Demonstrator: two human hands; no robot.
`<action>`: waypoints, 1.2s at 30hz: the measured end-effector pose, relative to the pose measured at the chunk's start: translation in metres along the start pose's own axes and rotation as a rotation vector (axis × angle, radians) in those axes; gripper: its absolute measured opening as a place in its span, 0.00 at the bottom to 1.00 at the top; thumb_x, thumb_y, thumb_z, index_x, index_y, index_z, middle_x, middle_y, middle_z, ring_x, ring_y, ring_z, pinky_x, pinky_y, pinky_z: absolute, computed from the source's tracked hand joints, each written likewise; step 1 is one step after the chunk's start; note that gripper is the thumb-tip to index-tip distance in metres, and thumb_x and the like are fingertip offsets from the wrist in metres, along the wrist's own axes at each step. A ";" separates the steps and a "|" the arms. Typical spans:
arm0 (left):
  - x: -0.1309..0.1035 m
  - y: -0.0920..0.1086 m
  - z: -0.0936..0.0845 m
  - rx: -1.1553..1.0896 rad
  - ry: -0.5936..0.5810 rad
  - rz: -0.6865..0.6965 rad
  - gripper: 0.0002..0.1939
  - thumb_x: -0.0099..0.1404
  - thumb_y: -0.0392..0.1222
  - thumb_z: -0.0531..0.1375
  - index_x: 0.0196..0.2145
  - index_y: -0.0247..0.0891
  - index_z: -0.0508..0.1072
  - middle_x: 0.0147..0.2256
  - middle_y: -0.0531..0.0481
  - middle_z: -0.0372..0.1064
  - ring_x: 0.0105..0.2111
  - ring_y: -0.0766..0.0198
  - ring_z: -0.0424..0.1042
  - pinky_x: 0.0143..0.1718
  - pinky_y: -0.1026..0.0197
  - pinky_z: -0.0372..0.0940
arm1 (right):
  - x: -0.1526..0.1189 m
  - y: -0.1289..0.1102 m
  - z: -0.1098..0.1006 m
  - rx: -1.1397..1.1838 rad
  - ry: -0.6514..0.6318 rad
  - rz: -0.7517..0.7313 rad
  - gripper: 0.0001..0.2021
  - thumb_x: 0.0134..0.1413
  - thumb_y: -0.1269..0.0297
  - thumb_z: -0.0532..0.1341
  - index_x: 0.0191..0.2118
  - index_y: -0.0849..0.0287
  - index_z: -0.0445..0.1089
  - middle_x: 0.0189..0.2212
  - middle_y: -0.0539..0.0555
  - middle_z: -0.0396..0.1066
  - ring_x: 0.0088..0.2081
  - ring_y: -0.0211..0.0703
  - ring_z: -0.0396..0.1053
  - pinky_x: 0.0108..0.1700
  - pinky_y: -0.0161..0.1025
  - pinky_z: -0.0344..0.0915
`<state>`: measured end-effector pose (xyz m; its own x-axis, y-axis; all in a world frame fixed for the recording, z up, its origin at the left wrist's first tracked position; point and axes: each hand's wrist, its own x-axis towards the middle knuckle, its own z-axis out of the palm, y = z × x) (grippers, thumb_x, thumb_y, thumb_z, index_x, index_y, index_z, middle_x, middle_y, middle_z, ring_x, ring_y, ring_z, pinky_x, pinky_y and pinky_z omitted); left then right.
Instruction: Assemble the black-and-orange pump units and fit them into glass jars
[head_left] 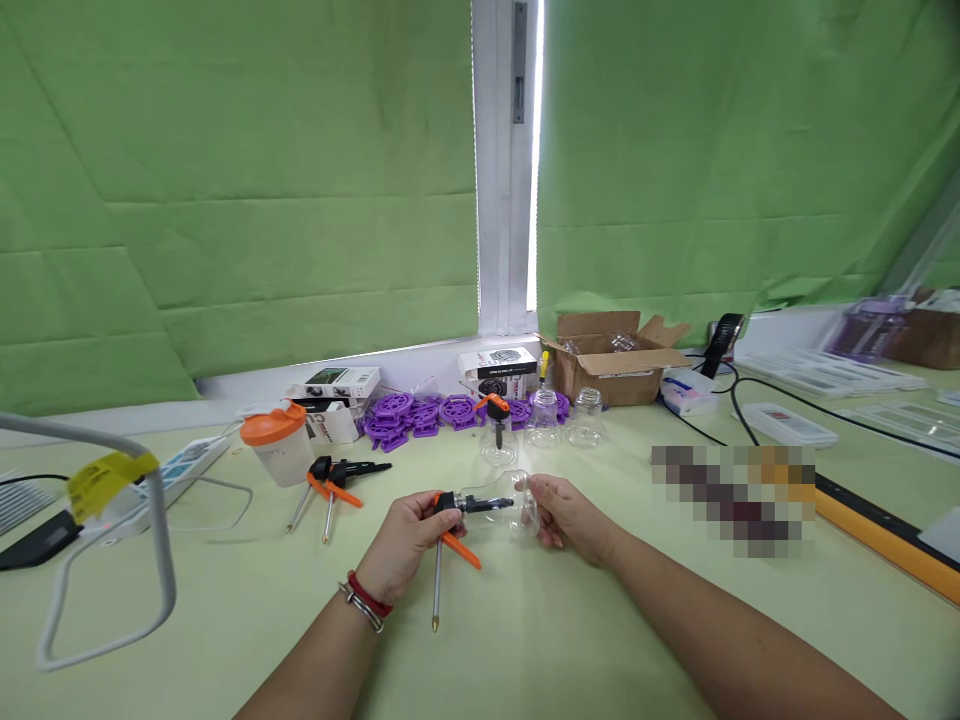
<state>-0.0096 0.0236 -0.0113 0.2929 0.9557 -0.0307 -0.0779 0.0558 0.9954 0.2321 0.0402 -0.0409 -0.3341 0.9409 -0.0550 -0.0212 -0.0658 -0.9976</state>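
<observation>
My left hand (409, 540) grips a black dispenser head (445, 502) that has an orange lever (460, 550) and a thin metal rod (436, 590) with a brass-coloured tip pointing down. The head's dark stem lies inside the neck of a clear bottle (495, 520), which is held sideways above the table. At the bottle's wide base, my right hand (571, 520) holds it with curled fingers. Just beyond stands another clear bottle (499, 448) with a similar black and orange head. More loose heads (334, 472) with orange levers and rods lie left of my hands.
Behind are purple plastic parts (394, 415), small printed boxes (499, 365), two clear bottles (585, 425) and an opened carton (619, 375). An orange-lidded cup (277, 440), a power strip (180, 470) and a grey bent frame (161, 560) are left. An orange-black bar (885, 530) lies right.
</observation>
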 end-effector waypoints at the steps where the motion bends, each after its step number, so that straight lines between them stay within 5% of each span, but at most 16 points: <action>1: 0.000 0.001 0.001 0.006 0.000 0.000 0.12 0.49 0.45 0.66 0.29 0.34 0.74 0.28 0.49 0.72 0.30 0.62 0.71 0.41 0.57 0.65 | 0.000 0.000 0.000 0.007 0.000 0.003 0.26 0.49 0.40 0.53 0.39 0.60 0.63 0.23 0.49 0.69 0.13 0.28 0.58 0.13 0.27 0.47; 13: -0.001 0.002 0.000 0.047 0.006 0.029 0.11 0.51 0.43 0.65 0.30 0.34 0.73 0.27 0.49 0.72 0.29 0.63 0.70 0.39 0.59 0.65 | 0.004 0.010 -0.003 0.006 -0.015 0.067 0.30 0.52 0.38 0.47 0.43 0.62 0.63 0.24 0.53 0.69 0.15 0.32 0.61 0.13 0.28 0.48; 17: 0.004 0.000 -0.007 -0.046 0.033 0.007 0.12 0.51 0.43 0.65 0.31 0.34 0.73 0.28 0.49 0.72 0.31 0.61 0.72 0.41 0.56 0.65 | -0.002 0.001 -0.007 -0.144 -0.031 -0.081 0.34 0.51 0.44 0.55 0.60 0.54 0.50 0.48 0.62 0.64 0.36 0.42 0.70 0.28 0.35 0.65; 21: 0.006 -0.003 -0.013 -0.108 0.027 -0.005 0.11 0.52 0.43 0.65 0.32 0.33 0.74 0.30 0.48 0.72 0.31 0.62 0.72 0.43 0.54 0.64 | -0.006 -0.004 -0.009 -0.296 -0.044 -0.346 0.50 0.40 0.58 0.68 0.63 0.41 0.34 0.63 0.58 0.42 0.56 0.52 0.56 0.47 0.45 0.63; 26: 0.006 -0.005 -0.017 -0.120 -0.013 -0.023 0.11 0.53 0.42 0.65 0.32 0.33 0.74 0.31 0.47 0.72 0.31 0.63 0.71 0.43 0.55 0.64 | -0.004 -0.002 -0.005 -0.457 -0.063 -0.514 0.38 0.45 0.64 0.65 0.61 0.43 0.48 0.60 0.56 0.47 0.54 0.49 0.58 0.48 0.45 0.64; 36: 0.004 -0.004 -0.021 -0.119 -0.057 -0.070 0.13 0.55 0.46 0.63 0.34 0.33 0.73 0.33 0.46 0.72 0.33 0.62 0.72 0.42 0.58 0.64 | -0.011 -0.011 -0.002 -0.630 -0.023 -0.715 0.35 0.45 0.67 0.64 0.60 0.47 0.51 0.59 0.57 0.49 0.57 0.50 0.53 0.49 0.45 0.65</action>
<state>-0.0284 0.0329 -0.0169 0.3552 0.9304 -0.0907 -0.1672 0.1587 0.9731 0.2382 0.0315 -0.0292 -0.4573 0.6816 0.5711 0.2814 0.7202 -0.6342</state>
